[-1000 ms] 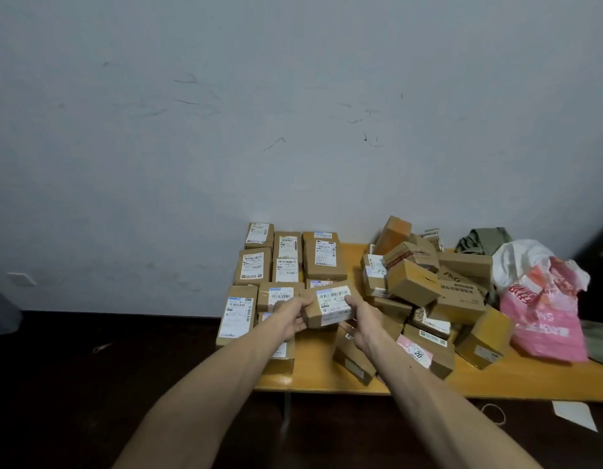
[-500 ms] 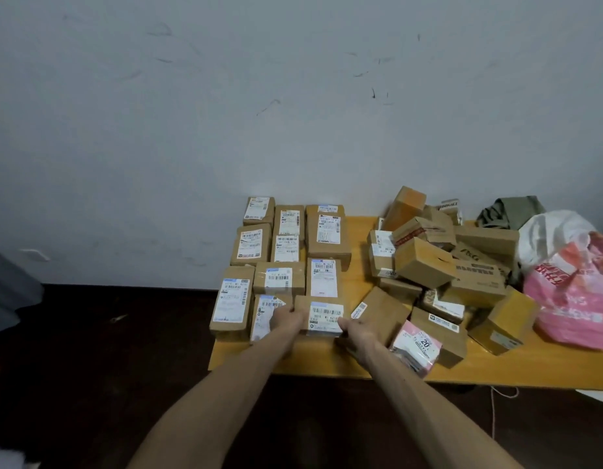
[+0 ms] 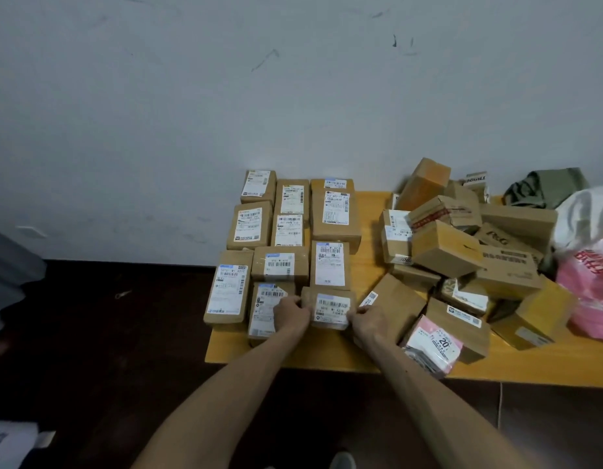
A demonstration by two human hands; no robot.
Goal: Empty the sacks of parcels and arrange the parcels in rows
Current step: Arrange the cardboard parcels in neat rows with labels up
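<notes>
Pale, scuffed wall [image 3: 293, 96] backed the yellow table [image 3: 327, 358], where labelled parcels lay in rows [image 3: 279, 265]. A second earlier you had held the small parcel [image 3: 331, 308] in the air above the grid. Now it sat on the tabletop at the 6 o'clock end of the right-hand column, close against the box at its 12 o'clock and just beside its 9 o'clock neighbour. Your left hand [image 3: 291, 314] gripped its 9 o'clock end with curled fingers and your right hand [image 3: 368, 321] pinched its 3 o'clock end, so neither had let go. That, I judge, filled the near row's third place. At 3 o'clock of the grid, the loose heap [image 3: 445, 248] and the pink sack [image 3: 591, 286] waited unsorted, so much of the job remained.
</notes>
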